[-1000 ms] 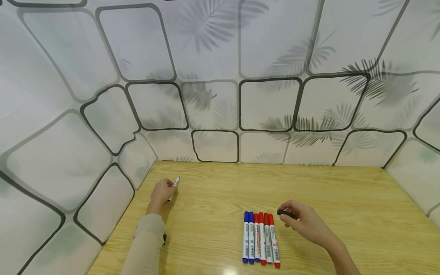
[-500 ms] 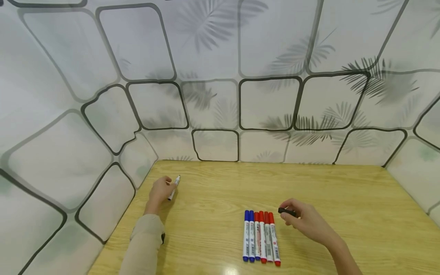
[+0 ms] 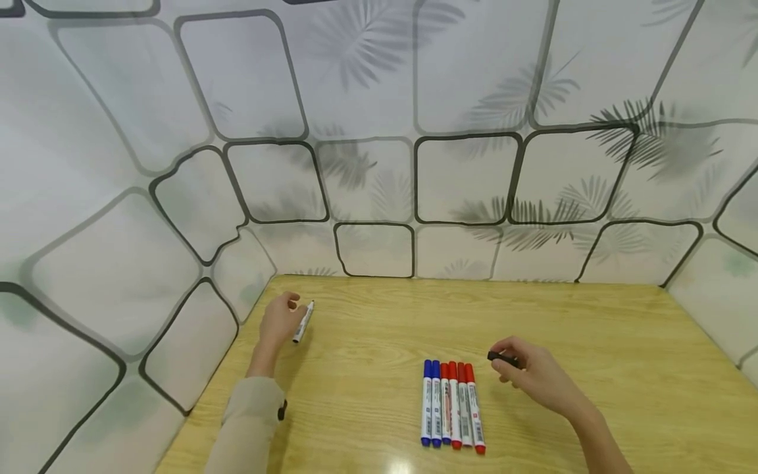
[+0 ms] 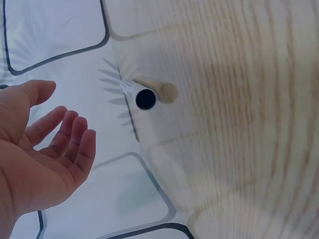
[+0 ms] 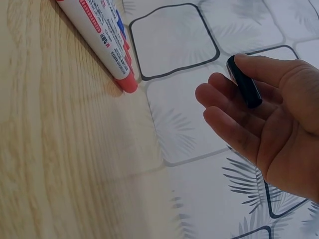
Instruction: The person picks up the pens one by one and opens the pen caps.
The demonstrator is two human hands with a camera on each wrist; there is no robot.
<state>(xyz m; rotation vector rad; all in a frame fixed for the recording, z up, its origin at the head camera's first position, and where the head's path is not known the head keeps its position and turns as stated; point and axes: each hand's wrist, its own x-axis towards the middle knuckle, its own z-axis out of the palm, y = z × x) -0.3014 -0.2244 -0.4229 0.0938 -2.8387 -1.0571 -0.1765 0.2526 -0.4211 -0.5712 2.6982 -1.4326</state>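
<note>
Left hand: here we have it (image 3: 279, 321) at the far left, palm turned inward, the fingers (image 4: 87, 152) loosely bent and holding nothing.
White marker: it lies on the surface just beside that hand (image 3: 304, 322), on the thumb side — and our left wrist view shows a clear gap between fingers and barrel. We see its narrow tip pointing away, its round black end toward us.
Right hand: over on the other side we find it (image 3: 535, 372) raised, thumb and fingers clamped on a short black cap.
Black cap: we catch it (image 5: 244, 82) slanting between thumb and fingertips, above the surface.
Marker row: six lie side by side (image 3: 455, 408) between the hands, nearer the right — two blue-topped, four red-topped, all roughly lined up.
Surface: we look down on yellowish wood grain (image 3: 367, 329), a bright glare at the near edge.
Wall covering: behind and along both sides we get pale panels (image 3: 373, 178) with dark rounded outlines and grey leaf prints.
Sleeve: beige (image 3: 251, 411), on the left arm.
</note>
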